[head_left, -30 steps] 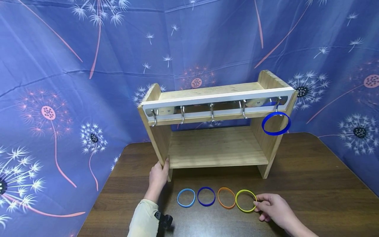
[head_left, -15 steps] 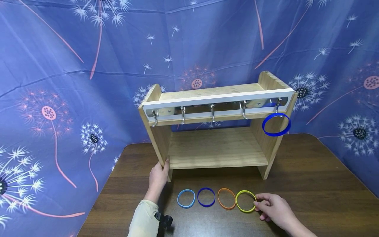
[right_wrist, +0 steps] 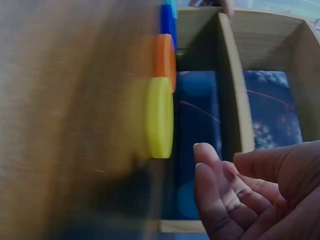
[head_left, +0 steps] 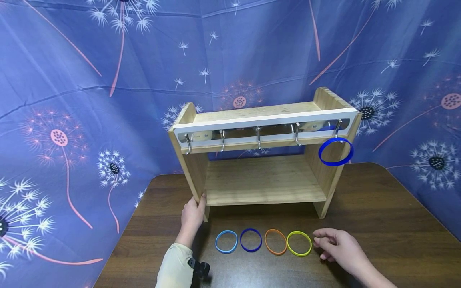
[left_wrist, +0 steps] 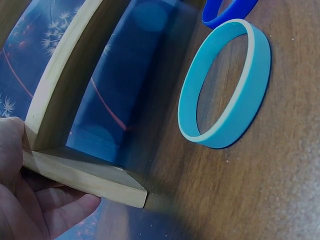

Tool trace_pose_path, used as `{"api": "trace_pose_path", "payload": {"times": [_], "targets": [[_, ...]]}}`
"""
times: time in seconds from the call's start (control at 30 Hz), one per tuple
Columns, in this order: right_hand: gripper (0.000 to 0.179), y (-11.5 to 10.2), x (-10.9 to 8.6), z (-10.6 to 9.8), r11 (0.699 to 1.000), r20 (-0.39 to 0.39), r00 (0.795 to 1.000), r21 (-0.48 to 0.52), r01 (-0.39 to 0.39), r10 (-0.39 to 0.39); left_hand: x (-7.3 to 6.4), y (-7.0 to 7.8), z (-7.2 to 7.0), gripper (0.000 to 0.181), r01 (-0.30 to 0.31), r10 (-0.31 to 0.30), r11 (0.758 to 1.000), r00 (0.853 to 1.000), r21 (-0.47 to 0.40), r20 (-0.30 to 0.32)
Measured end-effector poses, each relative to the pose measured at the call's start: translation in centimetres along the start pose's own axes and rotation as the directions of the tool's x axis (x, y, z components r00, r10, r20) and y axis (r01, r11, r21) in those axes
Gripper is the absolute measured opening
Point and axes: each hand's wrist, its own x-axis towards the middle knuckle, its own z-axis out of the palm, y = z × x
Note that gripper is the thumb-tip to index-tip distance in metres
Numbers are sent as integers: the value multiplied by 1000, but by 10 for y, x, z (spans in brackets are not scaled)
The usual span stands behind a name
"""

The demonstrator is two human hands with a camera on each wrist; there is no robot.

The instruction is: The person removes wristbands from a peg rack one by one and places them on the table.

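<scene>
My left hand (head_left: pixel 192 216) grips the lower left side panel of a wooden shelf (head_left: pixel 264 180); in the left wrist view its thumb and fingers lie on either side of the wood. On the table, a light blue wristband (left_wrist: pixel 257 75), a dark blue wristband (right_wrist: pixel 169 22), an orange wristband (right_wrist: pixel 164 60) and a yellow wristband (right_wrist: pixel 160 117) stand in a row before the shelf. Just right of the yellow one, my right hand (head_left: pixel 340 246) holds nothing, its fingers loosely bent and a small gap from the band. A blue wristband (head_left: pixel 335 163) hangs from the shelf's rightmost hook.
A white hook rail (head_left: pixel 266 119) runs across the shelf's upper front, with several metal hooks (head_left: pixel 257 138) that bear nothing. Brown wood tabletop (head_left: pixel 389 216) extends to the right of the shelf. Behind everything hangs a blue dandelion-print cloth (head_left: pixel 270 48).
My right hand has let go of the yellow wristband and drawn slightly right, away from it. The left hand keeps its grip on the shelf, and the row of wristbands stays in place.
</scene>
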Motion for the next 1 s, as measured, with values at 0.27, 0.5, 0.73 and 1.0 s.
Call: {"api": "trace_pose_path", "payload": {"times": [0.27,0.5,0.73,1.0], "targets": [[24,-22,7,-13,981,-192,964,28,194,-185,-1,0,-1,40,-1,1,1000,1000,0,0],[25,-40,10,-20,959,-266,926,25,284,-267,-1,0,0,41,-7,7,1000,1000,3,-1],[26,-55,15,-30,933,-300,898,62,354,-321,-1,-1,0,41,-7,7,1000,1000,5,-2],[22,-65,17,-38,896,-336,888,202,394,-315,-1,-1,0,42,-1,1,1000,1000,3,-3]]}}
